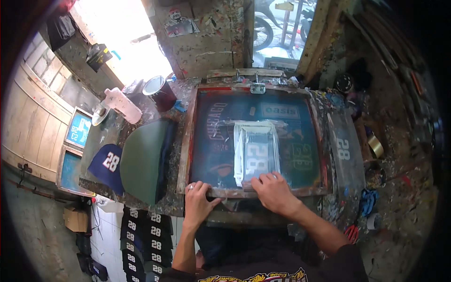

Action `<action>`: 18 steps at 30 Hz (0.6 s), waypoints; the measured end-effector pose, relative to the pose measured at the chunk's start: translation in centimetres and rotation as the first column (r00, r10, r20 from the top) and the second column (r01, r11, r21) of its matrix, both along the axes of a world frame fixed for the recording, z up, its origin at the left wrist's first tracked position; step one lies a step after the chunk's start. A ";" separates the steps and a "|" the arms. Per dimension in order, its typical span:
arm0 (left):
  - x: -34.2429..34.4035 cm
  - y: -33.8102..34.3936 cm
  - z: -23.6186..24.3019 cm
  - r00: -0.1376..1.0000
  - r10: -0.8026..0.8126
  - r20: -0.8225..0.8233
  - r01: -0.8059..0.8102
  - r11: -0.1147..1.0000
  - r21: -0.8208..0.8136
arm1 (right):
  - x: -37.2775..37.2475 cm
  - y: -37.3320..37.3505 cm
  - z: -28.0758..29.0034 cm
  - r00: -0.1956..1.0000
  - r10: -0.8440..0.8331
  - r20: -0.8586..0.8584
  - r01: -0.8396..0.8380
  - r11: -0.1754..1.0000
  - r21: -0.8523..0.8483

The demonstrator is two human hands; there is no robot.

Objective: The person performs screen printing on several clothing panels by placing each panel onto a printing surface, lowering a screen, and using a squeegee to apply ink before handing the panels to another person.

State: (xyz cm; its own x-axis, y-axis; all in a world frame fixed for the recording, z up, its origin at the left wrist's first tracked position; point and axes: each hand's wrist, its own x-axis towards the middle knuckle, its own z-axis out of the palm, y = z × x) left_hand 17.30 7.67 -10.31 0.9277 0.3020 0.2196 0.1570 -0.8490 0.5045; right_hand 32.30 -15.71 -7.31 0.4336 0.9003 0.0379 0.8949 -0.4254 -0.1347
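A wooden-framed printing screen (310, 191) with blue-green mesh lies flat on the bench before me. White ink or tape borders a small pale window (257, 141) with numerals in its mesh. My left hand (198, 201) grips the frame's near left corner, fingers over the rail and thumb at its near side. My right hand (274, 192) is closed on what looks like a small squeegee (247, 184), at the near end of the window. Its fingers hide most of the tool. A metal hinge clamp (257, 88) sits at the screen's far edge.
Left of the screen lie a rounded green board (143, 162) and a navy printed fabric panel (104, 165). Behind them stand a paint can (159, 94) and a pinkish bottle (123, 106). Rows of printed dark panels (141, 239) lie below left. Tape (375, 146) and a blue rag (369, 202) are right.
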 end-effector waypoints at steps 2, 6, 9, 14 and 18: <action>0.2 0.4 1.5 0.999 -0.009 0.035 0.007 0.998 0.058 | -0.9 0.2 3.0 0.992 -0.069 0.104 0.058 0.993 0.100; 0.0 2.4 9.1 0.999 -0.041 0.019 0.038 0.988 0.149 | -2.7 2.3 6.5 0.911 -0.321 0.258 0.200 0.892 0.406; 3.5 2.7 15.0 0.966 -0.137 0.218 0.066 0.950 0.304 | 1.4 2.5 11.0 0.837 -0.369 0.403 0.117 0.841 0.528; 7.1 -0.3 11.0 0.599 0.154 0.786 -0.333 0.940 0.070 | 8.1 6.9 21.3 0.851 -0.390 0.351 0.183 0.847 0.499; 2.1 -4.9 0.6 0.935 0.344 -0.080 -0.322 0.923 0.209 | 12.0 10.4 27.4 0.871 -0.338 0.357 0.196 0.905 0.377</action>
